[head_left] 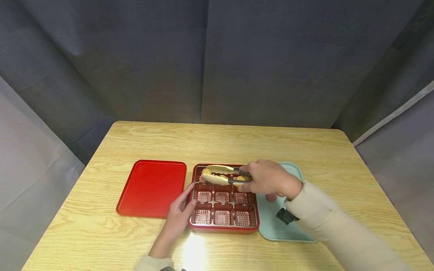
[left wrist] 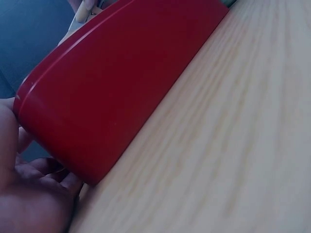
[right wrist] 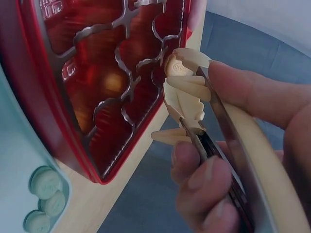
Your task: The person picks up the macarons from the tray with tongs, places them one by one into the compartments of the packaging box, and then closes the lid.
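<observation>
Now, right hand: fingers curled round the tongs; sleeve crosses above the teal tray.
Tongs: pale tips closed about a round cake, embossed face showing in right wrist view; long axis left-right, along the box's far edge, tips pointing left.
Round cake: at the far-left corner of the red box, well left of the right hand's fingers; can't tell if it touches the compartment floor.
Nearer hand: left by its fingertips, just beside that corner; right connects to the cake only through the tongs.
Left hand: thumb and fingers spread, touching the box's left edge, not wrapped round it.
Red box: nine compartments; middle and near rows show bare floors; far row partly hidden, yellow patches there unclear.
Red lid: flat, between box and the tabletop's left edge.
Teal tray: toward the tabletop's right edge, round pieces on it.
</observation>
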The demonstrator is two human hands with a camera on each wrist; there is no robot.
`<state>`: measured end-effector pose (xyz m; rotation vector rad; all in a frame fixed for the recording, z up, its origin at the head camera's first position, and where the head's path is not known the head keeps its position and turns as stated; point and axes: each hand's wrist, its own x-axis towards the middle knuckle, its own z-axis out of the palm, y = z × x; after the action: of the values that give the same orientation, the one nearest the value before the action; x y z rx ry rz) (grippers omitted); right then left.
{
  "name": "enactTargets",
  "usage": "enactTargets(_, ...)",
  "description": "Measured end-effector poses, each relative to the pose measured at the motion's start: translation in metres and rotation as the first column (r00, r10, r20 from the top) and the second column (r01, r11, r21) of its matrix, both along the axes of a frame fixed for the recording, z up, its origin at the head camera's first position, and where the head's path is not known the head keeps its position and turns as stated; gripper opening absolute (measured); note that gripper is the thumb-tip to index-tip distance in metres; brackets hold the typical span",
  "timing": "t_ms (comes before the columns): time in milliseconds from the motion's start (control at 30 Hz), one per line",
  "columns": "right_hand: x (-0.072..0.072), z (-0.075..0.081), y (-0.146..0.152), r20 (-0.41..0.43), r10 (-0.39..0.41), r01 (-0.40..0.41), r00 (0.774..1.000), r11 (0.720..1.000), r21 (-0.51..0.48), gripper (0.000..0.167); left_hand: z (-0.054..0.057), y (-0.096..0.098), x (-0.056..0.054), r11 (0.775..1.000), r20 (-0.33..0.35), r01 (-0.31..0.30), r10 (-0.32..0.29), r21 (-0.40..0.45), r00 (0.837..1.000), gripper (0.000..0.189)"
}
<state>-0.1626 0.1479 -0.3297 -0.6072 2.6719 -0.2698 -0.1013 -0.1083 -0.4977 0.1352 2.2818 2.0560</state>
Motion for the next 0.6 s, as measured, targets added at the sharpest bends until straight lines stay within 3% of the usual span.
enactTargets(233,0.0009,-0.0047,-0.0032,-0.008,0.003,-0.003,1.0,1.0,-0.015,0.035,0.0017,0.002,0.0013,1.0,0.0,0.006,-0.006,0.022,1.0,0.053)
enactTargets(433,0.001,-0.0048,-0.0033,-0.008,-0.012,0.011,1.0,1.0,-0.02,0.022,0.0024,0.0022,0.0014,0.998,0.008,0.006,-0.006,0.062,1.0,0.053)
enactTargets(600,0.0022,-0.0023,-0.0017,0.044,-0.08,0.081,0.996,0.996,-0.023,0.055,0.0013,0.0009,0.0008,0.998,0.006,0.007,-0.007,0.063,1.0,0.053)
